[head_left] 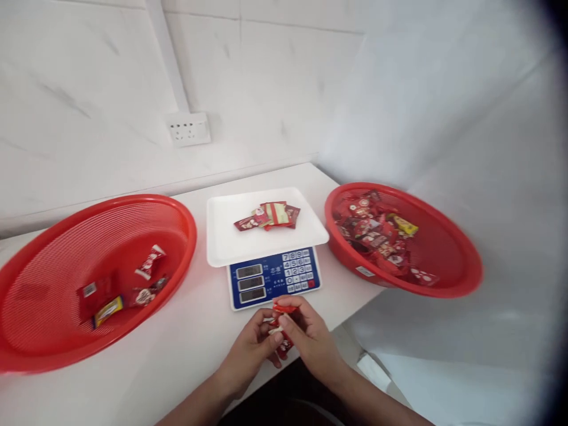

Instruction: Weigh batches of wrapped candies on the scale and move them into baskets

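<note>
Two bare hands at the near edge of the desk (195,337): left hand (252,349) and right hand (313,337), close together. Grip, both sides: thumb and fingers pinching small red packets (284,343); exact count hidden by the fingers. Packets are held just on the near side of the scale (275,275). Handling, judged: light; film soft and rather slippery; contents possibly brittle. Best hold: flat sides or end seams, gentle pressure. To the left, left basket (189,228) with a few loose wrapped pieces. To the right, right basket (461,275), fuller. Farther, on the white tray (231,248): overlapping packets (277,214), probably easiest lifted by a protruding corner.
</note>
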{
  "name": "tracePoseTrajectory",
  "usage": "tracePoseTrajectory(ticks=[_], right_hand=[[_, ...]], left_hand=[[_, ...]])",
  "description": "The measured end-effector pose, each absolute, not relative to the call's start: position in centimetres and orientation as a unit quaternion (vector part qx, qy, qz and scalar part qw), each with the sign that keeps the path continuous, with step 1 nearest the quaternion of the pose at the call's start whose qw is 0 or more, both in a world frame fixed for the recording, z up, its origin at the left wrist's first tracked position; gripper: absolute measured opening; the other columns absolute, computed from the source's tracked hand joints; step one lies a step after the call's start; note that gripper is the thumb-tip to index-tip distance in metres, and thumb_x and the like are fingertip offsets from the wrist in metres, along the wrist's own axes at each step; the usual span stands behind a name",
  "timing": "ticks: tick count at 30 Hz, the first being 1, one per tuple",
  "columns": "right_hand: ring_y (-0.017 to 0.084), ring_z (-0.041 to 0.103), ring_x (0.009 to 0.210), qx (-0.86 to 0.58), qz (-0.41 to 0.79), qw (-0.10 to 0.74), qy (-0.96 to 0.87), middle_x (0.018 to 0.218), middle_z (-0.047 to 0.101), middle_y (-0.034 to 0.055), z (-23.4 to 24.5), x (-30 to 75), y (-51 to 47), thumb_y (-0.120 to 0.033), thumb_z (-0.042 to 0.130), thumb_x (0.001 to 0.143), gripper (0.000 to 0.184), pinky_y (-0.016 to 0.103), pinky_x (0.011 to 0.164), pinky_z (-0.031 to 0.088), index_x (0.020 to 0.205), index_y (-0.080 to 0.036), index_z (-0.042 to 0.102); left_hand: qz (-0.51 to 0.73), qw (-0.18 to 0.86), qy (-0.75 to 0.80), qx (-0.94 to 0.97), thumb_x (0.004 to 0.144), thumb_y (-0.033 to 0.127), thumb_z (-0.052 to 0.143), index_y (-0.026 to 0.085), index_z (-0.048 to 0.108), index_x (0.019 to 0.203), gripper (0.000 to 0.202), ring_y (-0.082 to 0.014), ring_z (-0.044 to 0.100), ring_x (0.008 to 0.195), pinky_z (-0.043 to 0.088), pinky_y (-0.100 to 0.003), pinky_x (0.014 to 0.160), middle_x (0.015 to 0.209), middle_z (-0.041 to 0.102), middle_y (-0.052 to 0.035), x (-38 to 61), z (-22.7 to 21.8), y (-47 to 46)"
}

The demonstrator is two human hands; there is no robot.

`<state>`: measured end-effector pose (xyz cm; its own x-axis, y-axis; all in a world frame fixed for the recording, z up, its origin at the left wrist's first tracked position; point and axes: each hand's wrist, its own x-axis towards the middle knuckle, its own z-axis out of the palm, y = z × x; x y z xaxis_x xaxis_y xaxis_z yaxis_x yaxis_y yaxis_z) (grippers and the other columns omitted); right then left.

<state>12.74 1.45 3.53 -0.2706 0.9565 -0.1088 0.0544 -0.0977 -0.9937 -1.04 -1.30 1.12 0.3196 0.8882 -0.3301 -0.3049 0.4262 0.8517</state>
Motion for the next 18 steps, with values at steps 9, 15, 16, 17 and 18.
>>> tracePoseTrajectory(ticks=[9,15,16,17,18], right_hand=[[0.016,0.058,0.083,-0.451,0.586,0.382,-0.555,0.086,0.059,-0.0008,4.4,12.8,1.8,-0.026,0.056,0.077,0.015,0.031,0.075,0.048,0.091,-0.024,0.056],[0.013,0.054,0.073,-0.416,0.64,0.397,-0.51,0.078,0.054,-0.0023,4.6,13.2,1.8,-0.031,0.061,0.071,0.02,0.027,0.067,0.045,0.089,-0.022,0.056],[0.012,0.053,0.071,-0.409,0.65,0.398,-0.501,0.078,0.054,-0.0023,4.6,13.3,1.8,-0.032,0.062,0.071,0.021,0.027,0.067,0.044,0.089,-0.022,0.056],[0.012,0.052,0.07,-0.406,0.657,0.399,-0.494,0.077,0.053,-0.0025,4.6,13.3,1.9,-0.033,0.062,0.071,0.022,0.026,0.067,0.044,0.089,-0.021,0.056],[0.011,0.051,0.069,-0.405,0.661,0.4,-0.489,0.076,0.053,-0.0028,4.6,13.3,1.9,-0.033,0.062,0.071,0.023,0.025,0.067,0.043,0.089,-0.02,0.057]], left_hand=[[0.397,0.734,0.43,0.346,0.07,0.046,0.068,0.021,0.05,0.108,0.05,-0.0088,0.046,0.053,0.036,-0.02,0.052,0.061,0.056,0.0026,-0.1,1.3,-1.0],[0.39,0.744,0.423,0.34,0.068,0.044,0.07,0.021,0.047,0.11,0.053,-0.0081,0.046,0.052,0.035,-0.019,0.05,0.062,0.058,0.0021,0.1,1.0,-1.1],[0.388,0.746,0.421,0.341,0.068,0.045,0.07,0.021,0.046,0.109,0.053,-0.0083,0.047,0.051,0.035,-0.02,0.049,0.061,0.057,0.0026,0.1,1.0,-1.1],[0.386,0.747,0.419,0.342,0.068,0.045,0.07,0.021,0.046,0.109,0.053,-0.0085,0.047,0.05,0.034,-0.02,0.048,0.06,0.056,0.0031,0.1,1.0,-1.2],[0.385,0.747,0.42,0.343,0.068,0.046,0.07,0.022,0.045,0.108,0.053,-0.0088,0.048,0.05,0.034,-0.02,0.048,0.059,0.056,0.0034,0.1,1.0,-1.2]])
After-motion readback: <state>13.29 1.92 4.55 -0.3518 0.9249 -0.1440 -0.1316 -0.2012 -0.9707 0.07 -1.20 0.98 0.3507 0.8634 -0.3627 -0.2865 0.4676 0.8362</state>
